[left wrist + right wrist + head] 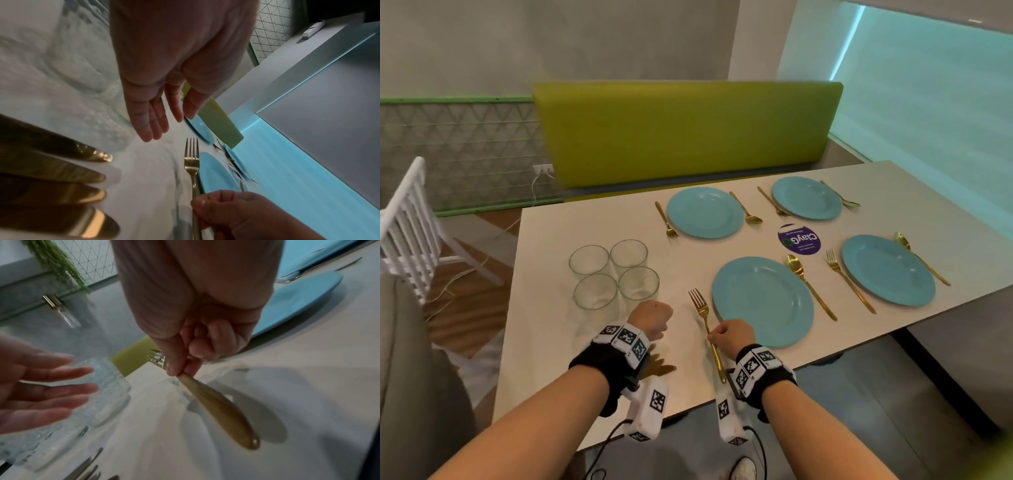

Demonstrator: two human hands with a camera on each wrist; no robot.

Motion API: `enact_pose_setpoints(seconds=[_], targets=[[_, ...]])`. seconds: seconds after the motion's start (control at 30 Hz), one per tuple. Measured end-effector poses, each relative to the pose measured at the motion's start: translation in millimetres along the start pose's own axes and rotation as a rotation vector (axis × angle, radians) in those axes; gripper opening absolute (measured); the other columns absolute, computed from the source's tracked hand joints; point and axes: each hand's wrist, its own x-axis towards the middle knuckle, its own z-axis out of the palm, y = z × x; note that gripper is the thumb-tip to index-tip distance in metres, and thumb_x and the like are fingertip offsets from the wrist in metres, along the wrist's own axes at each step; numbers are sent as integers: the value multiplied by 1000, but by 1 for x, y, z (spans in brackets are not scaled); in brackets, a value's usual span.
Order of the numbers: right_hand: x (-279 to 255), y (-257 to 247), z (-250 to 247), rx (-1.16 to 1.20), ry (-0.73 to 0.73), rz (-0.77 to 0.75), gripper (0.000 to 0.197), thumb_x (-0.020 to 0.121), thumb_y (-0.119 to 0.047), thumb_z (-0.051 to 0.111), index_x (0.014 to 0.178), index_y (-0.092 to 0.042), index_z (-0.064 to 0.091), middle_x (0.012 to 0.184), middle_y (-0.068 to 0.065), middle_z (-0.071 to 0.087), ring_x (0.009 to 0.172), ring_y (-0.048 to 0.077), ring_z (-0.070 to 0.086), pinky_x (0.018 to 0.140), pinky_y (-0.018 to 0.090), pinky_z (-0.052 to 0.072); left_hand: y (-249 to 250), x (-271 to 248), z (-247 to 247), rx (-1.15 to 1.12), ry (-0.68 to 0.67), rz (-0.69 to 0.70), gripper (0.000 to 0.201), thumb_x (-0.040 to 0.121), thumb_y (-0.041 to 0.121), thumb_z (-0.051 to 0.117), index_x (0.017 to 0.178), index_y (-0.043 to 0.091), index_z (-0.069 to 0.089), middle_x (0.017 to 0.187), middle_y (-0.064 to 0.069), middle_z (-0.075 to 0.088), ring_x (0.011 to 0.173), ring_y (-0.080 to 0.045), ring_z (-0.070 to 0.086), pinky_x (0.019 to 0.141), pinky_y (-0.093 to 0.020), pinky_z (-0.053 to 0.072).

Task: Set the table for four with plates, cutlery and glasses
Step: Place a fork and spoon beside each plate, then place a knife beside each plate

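Fork pinched by right hand, left hand loose-fingered and empty, near "ClayGO" sticker.

four plates, four glasses, perhaps eight cutlery pieces

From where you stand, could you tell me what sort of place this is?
Probably a café or restaurant dining booth: a green padded bench runs behind a long white table, a round purple branded sticker sits on the tabletop, and a white slatted chair stands nearby.
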Motion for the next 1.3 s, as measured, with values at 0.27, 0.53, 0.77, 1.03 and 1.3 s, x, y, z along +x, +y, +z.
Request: enact_pose_setpoints(seconds=[0.27,0.53,0.77,1.03,1.3], targets=[[16,-17,16,-201,22,36,30,92,-21,51,111,-6,68,116,10,68,109,25,62,89,28,49,-5,7,-24,-34,67,4,30,95,2,43,68,15,46,78,-6,49,60,-12,47,57,-21,43],[29,-24,17,-235,85,95,24,88,-23,57,102,-8,71,101,9,70,87,24,64,72,27,48,1,0,-12,90,30,49,32,94,1,42,65,15,43,71,-3,44,55,-11,41,41,-12,35],[35,-23,5,-183,165,131,27,85,-29,63,101,-7,64,104,11,67,81,25,57,69,29,44,5,4,-10,113,-17,66,23,93,7,49,72,16,52,85,-5,56,65,-12,52,60,-19,46],[38,-18,-4,-170,206,137,36,85,-34,65,109,-7,60,112,12,65,104,29,63,82,33,50,0,9,-12,108,-50,62,22,93,6,48,72,14,51,76,-4,53,63,-14,51,58,-20,44],[32,-18,-6,-154,236,138,37,83,-37,68,104,-7,60,91,8,61,79,23,55,70,31,47,-19,9,-29,344,8,86,19,92,14,53,72,17,55,89,-5,59,88,-22,62,75,-28,52]])
